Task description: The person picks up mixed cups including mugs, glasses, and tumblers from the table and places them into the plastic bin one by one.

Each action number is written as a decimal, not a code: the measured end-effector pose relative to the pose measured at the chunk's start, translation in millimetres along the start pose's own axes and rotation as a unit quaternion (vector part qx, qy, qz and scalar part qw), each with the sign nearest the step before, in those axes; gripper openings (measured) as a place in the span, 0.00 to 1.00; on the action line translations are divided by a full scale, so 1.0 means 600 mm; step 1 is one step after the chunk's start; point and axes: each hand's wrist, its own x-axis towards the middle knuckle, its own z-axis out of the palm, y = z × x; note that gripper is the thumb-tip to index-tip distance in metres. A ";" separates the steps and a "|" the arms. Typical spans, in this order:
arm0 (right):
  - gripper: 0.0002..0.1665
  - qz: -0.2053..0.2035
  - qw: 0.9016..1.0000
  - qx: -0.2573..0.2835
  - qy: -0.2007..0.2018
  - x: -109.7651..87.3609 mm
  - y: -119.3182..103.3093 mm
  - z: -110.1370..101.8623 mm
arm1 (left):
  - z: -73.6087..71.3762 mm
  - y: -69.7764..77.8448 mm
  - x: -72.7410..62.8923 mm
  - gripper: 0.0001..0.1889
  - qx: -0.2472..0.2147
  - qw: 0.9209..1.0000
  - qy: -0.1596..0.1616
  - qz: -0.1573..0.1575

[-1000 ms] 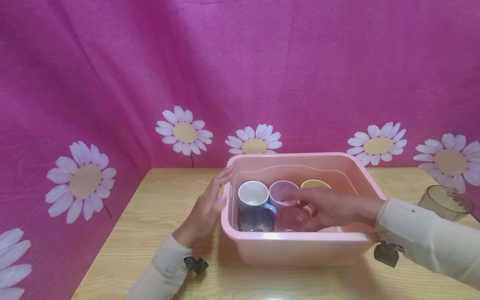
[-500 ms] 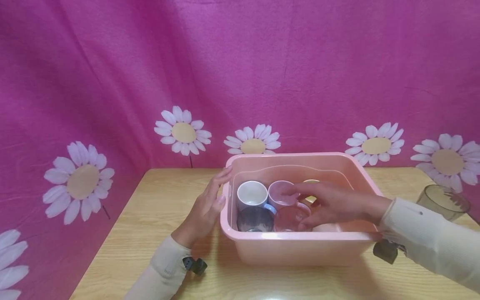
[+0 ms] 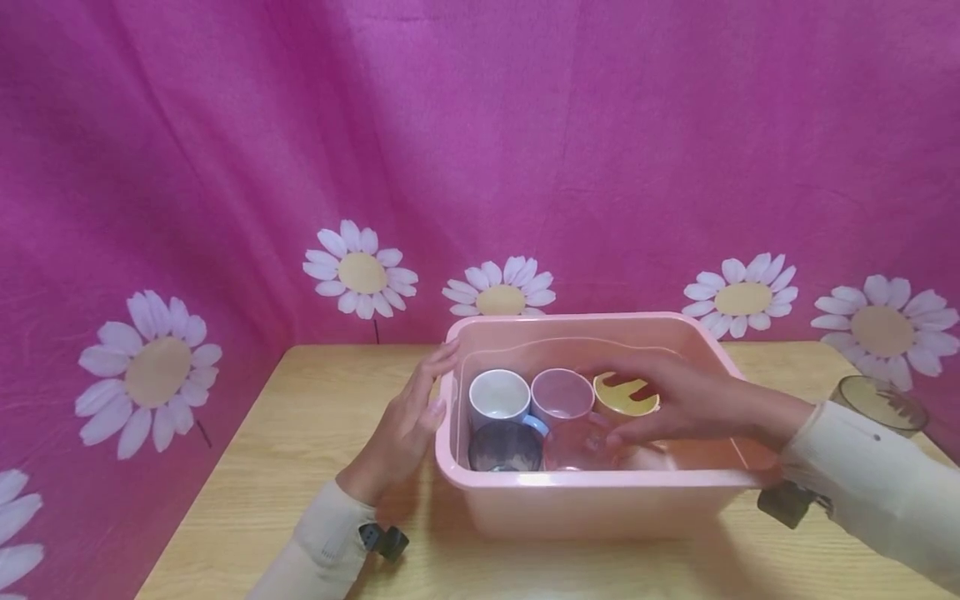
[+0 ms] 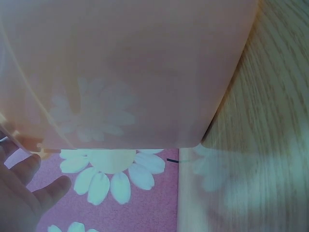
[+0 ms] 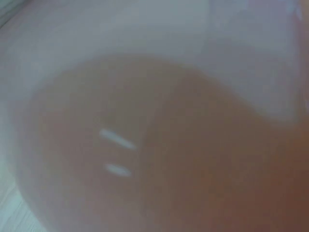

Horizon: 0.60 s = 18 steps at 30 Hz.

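Note:
A pink plastic tub [image 3: 600,478] stands on the table. My left hand [image 3: 396,437] touches the outer left side of its rim, fingers extended. Inside, a white mug [image 3: 498,395] with a blue handle, a lilac mug [image 3: 562,395] and a yellow mug [image 3: 628,404] form the back row. In front of them sit a dark grey glass [image 3: 504,447] and a clear reddish glass [image 3: 576,446]. My right hand [image 3: 686,400] hovers over the tub's right half, holding nothing, its fingers spread above the yellow mug and its thumb near the reddish glass. The right wrist view is too blurred to help.
A smoky amber glass [image 3: 877,402] stands on the table to the right of the tub, partly behind the right sleeve [image 3: 877,475]. A magenta cloth [image 3: 480,150] with daisies hangs behind the wooden table [image 3: 330,400].
My right hand has let go of the reddish glass and moved right and up, uncovering the lilac mug. The left hand stays at the rim. The head view has shifted slightly.

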 end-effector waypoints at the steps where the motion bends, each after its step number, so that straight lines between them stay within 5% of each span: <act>1: 0.42 -0.001 1.000 -0.002 0.005 -0.002 0.000 -0.002 | 0.000 0.000 0.000 0.28 -0.001 1.000 0.000 -0.001; 18: 0.46 0.027 0.997 -0.025 0.070 -0.047 0.002 -0.048 | 0.000 -0.002 -0.001 0.28 0.003 1.000 0.001 -0.005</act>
